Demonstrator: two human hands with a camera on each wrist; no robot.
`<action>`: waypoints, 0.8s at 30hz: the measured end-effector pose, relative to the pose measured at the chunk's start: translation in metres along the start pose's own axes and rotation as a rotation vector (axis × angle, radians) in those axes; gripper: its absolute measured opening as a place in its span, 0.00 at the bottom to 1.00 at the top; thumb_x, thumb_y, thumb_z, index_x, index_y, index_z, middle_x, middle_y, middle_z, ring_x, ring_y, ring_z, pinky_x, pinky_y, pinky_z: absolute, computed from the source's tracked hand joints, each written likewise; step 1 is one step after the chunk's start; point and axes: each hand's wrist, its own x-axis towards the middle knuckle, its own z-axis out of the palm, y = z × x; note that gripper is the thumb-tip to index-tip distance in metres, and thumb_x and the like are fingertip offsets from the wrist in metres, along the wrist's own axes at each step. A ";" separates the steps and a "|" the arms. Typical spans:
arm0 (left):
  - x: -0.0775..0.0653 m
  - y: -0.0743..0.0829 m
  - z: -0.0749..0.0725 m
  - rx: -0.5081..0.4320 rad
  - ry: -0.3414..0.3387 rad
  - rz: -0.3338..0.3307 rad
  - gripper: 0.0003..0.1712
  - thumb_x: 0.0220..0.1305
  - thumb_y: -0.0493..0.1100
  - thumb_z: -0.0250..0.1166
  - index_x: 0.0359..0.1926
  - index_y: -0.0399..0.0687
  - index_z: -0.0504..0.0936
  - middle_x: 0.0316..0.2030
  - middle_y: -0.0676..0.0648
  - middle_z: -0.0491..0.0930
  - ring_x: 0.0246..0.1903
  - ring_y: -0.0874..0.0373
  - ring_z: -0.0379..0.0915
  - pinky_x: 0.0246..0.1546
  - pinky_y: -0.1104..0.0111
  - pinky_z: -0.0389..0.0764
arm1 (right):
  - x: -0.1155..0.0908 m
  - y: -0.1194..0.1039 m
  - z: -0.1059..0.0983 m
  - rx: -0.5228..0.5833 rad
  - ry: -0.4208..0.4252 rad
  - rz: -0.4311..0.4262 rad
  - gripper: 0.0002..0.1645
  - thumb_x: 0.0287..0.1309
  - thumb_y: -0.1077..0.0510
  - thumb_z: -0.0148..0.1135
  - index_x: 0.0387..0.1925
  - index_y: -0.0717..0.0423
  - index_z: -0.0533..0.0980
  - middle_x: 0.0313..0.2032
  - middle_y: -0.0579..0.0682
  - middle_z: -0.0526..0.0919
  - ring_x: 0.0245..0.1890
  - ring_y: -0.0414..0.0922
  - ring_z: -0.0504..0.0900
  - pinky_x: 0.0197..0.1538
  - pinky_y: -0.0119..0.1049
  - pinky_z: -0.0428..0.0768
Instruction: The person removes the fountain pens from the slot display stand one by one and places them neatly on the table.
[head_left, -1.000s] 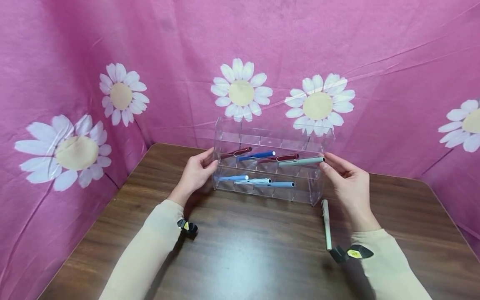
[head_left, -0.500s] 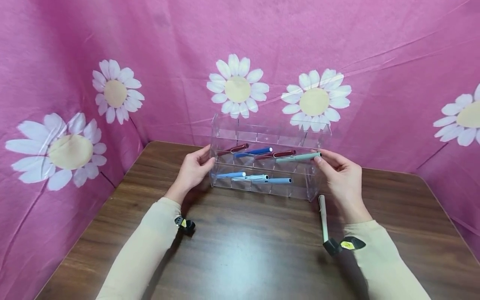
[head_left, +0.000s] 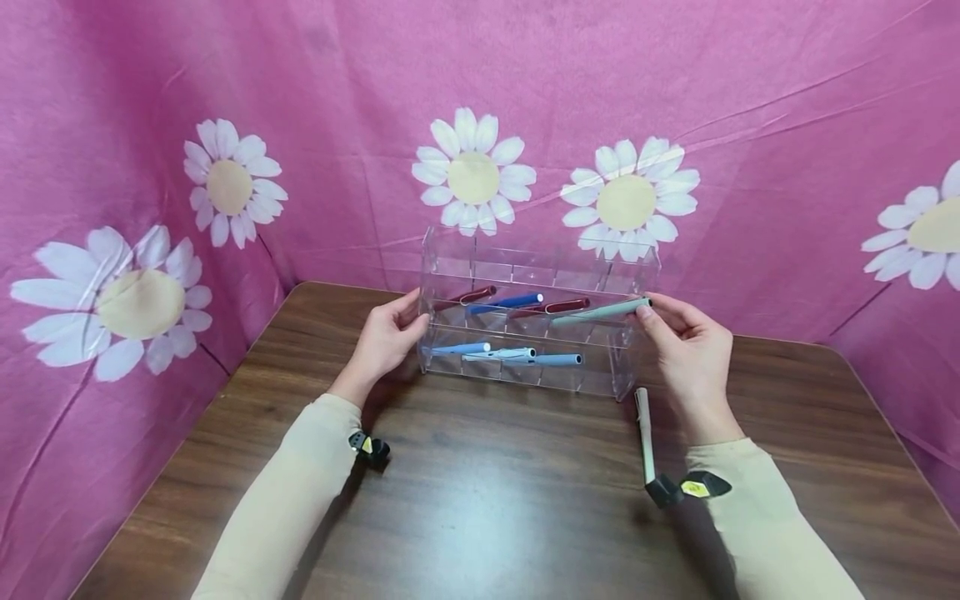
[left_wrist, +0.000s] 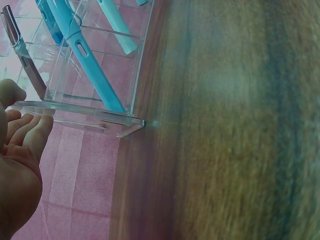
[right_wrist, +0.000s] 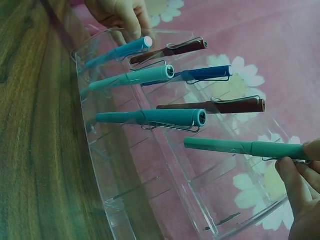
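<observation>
A clear tiered pen rack [head_left: 622, 375] stands toward the back of the table. My left hand [head_left: 384, 337] grips its left side panel, thumb in front and fingers behind, as the left wrist view shows. With thumb and fingers, my right hand [head_left: 693, 358] pinches the cap end of a mint green pen [right_wrist: 220, 145] at the rack's right side. The pen lies at a slant, cap end higher, over the middle tier. To its left on that tier rest a dark red pen [head_left: 555, 307], a blue pen [head_left: 506, 303] and another dark red pen [head_left: 468, 297].
The lower tier holds a light blue pen [head_left: 461, 348], a pale aqua pen [head_left: 502, 355] and a greyish blue pen [head_left: 558, 360]. A whitish pen [head_left: 644, 433] lies on the wooden table [head_left: 465, 517] near my right wrist. Behind hangs a pink cloth [head_left: 360, 100] with daisies.
The head view has shifted slightly. In the last half second my right hand has moved a little right, and the mint green pen's cap end has risen. My left hand stays on the rack.
</observation>
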 end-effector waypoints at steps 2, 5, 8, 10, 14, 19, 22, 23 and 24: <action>0.000 0.000 0.000 -0.002 -0.002 0.003 0.31 0.72 0.26 0.62 0.73 0.22 0.69 0.67 0.26 0.75 0.70 0.34 0.74 0.69 0.63 0.80 | 0.000 -0.002 -0.001 0.008 0.006 -0.013 0.19 0.65 0.72 0.72 0.56 0.75 0.84 0.33 0.41 0.95 0.33 0.35 0.94 0.42 0.22 0.91; 0.000 0.001 0.000 0.000 -0.003 0.003 0.31 0.72 0.26 0.62 0.73 0.22 0.69 0.67 0.26 0.75 0.70 0.34 0.74 0.69 0.63 0.80 | -0.001 -0.004 -0.001 -0.007 0.014 -0.048 0.19 0.64 0.70 0.73 0.55 0.75 0.84 0.33 0.41 0.95 0.33 0.33 0.93 0.41 0.20 0.90; 0.000 0.001 0.000 0.001 -0.007 -0.002 0.31 0.72 0.26 0.62 0.74 0.22 0.69 0.68 0.25 0.75 0.70 0.34 0.74 0.69 0.62 0.80 | 0.000 -0.006 -0.002 -0.010 0.019 -0.078 0.18 0.64 0.70 0.74 0.54 0.74 0.85 0.32 0.41 0.94 0.32 0.32 0.93 0.41 0.19 0.90; 0.000 0.001 -0.001 0.005 -0.010 -0.002 0.31 0.72 0.26 0.62 0.73 0.21 0.68 0.68 0.25 0.74 0.70 0.33 0.73 0.69 0.62 0.80 | 0.000 -0.007 -0.002 -0.003 0.020 -0.087 0.17 0.63 0.69 0.74 0.53 0.72 0.86 0.32 0.41 0.94 0.32 0.33 0.93 0.41 0.19 0.90; 0.000 0.000 -0.001 0.002 -0.010 -0.002 0.31 0.72 0.26 0.61 0.73 0.19 0.68 0.67 0.24 0.74 0.70 0.32 0.73 0.70 0.63 0.80 | 0.000 -0.012 -0.001 0.016 0.021 -0.107 0.16 0.64 0.70 0.73 0.52 0.73 0.86 0.32 0.42 0.95 0.32 0.33 0.93 0.42 0.21 0.90; 0.000 0.001 0.000 -0.003 -0.005 -0.003 0.31 0.72 0.26 0.61 0.73 0.21 0.68 0.67 0.25 0.75 0.70 0.33 0.74 0.69 0.64 0.80 | 0.000 -0.017 -0.002 0.069 0.022 -0.129 0.16 0.64 0.73 0.71 0.53 0.76 0.85 0.33 0.44 0.95 0.31 0.35 0.93 0.42 0.23 0.91; 0.001 0.000 0.000 0.001 -0.004 -0.005 0.31 0.72 0.26 0.61 0.74 0.21 0.68 0.67 0.25 0.75 0.70 0.34 0.74 0.69 0.63 0.80 | 0.001 -0.019 -0.003 0.112 0.021 -0.132 0.16 0.64 0.74 0.71 0.53 0.77 0.84 0.34 0.47 0.95 0.31 0.37 0.94 0.42 0.25 0.92; 0.001 -0.001 0.000 0.001 -0.004 -0.006 0.31 0.72 0.26 0.61 0.74 0.22 0.68 0.67 0.25 0.75 0.70 0.34 0.74 0.69 0.63 0.80 | 0.001 -0.020 -0.003 0.126 0.019 -0.132 0.16 0.63 0.74 0.71 0.53 0.78 0.84 0.34 0.48 0.95 0.31 0.38 0.94 0.43 0.25 0.93; 0.001 -0.001 0.001 0.002 -0.005 -0.009 0.31 0.73 0.26 0.61 0.74 0.22 0.68 0.67 0.25 0.75 0.70 0.34 0.74 0.69 0.62 0.80 | 0.001 -0.020 -0.003 0.140 0.017 -0.131 0.16 0.63 0.74 0.71 0.52 0.78 0.84 0.35 0.49 0.95 0.31 0.39 0.94 0.43 0.27 0.93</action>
